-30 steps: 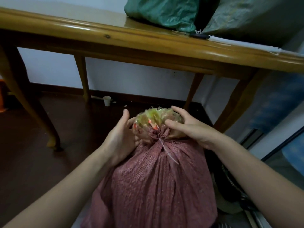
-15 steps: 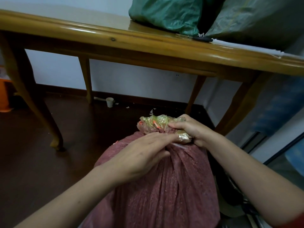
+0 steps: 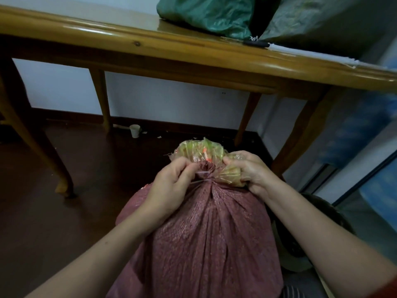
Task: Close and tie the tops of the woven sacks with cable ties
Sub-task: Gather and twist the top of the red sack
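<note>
Pinching cable tie at sack neck — left hand | right hand grips bunched top beside it

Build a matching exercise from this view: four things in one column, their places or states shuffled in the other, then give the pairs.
Things
1. red sack
2. green sack
3. paper cup
4. left hand

Places or states
A. on the floor beneath the table
B. pinching the cable tie
C. on top of the table
D. neck bunched shut

Pairs: 1-D, 2-C, 3-A, 4-B
</note>
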